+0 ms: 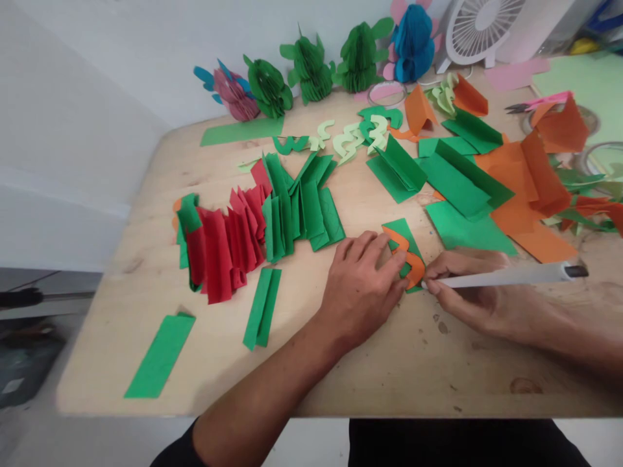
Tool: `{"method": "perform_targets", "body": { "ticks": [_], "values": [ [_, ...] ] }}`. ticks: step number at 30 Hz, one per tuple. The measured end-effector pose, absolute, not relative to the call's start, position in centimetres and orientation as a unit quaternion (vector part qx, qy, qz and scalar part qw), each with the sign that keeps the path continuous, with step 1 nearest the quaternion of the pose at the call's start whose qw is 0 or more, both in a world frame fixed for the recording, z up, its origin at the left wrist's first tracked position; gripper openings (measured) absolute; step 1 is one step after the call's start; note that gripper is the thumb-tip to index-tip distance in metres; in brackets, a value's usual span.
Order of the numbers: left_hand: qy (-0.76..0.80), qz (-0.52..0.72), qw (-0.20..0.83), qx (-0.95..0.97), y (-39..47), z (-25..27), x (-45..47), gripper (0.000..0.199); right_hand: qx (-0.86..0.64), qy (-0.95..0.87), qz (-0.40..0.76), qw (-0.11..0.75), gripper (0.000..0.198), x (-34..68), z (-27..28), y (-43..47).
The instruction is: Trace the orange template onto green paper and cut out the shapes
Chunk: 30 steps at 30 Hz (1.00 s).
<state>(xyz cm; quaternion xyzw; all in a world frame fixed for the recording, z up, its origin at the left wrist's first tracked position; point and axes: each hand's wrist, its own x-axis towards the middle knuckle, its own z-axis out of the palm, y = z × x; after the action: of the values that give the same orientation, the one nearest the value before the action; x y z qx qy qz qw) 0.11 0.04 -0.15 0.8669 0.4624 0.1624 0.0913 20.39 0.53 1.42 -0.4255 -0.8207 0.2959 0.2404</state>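
- The left hand [363, 282] lies palm down with its fingers a little spread, pressing on a small green paper piece [402, 227] and the wavy orange piece [416, 269] on top of it, most likely so that neither slides
- The wavy orange piece sits toward the near right of the scene's middle, on the green paper, its curved edge turned to the right, where it is left uncovered and within reach
- The right hand [479, 295] pinches a white pen [511, 275] close to its tip, probably for fine control; the pen slants low, its dark end off to the right and its tip right by the orange edge
- Both hands work over the bench [204, 370], whose flat top seems to serve as a firm backing for the pressed paper
- Green folded papers [460, 178] and orange sheets [506, 172] lie just beyond the right hand, perhaps kept there as handy stock
- Red folded papers [219, 256] and upright green folds [277, 214] stand in a row left of the left hand, apparently grouped by colour
- Pale wavy cutouts [348, 143] lie farther off, and paper figures [311, 71] line the wall at the far side, seemingly out of the way
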Motion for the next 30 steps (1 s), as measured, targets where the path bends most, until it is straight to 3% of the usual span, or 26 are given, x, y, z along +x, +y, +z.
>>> {"method": "perform_targets", "body": {
  "ticks": [30],
  "values": [
    [0.462, 0.159, 0.087, 0.868, 0.06, -0.09, 0.10, 0.031, -0.437, -0.811, 0.307, 0.237, 0.010, 20.49, 2.00, 0.94]
  ]
}}
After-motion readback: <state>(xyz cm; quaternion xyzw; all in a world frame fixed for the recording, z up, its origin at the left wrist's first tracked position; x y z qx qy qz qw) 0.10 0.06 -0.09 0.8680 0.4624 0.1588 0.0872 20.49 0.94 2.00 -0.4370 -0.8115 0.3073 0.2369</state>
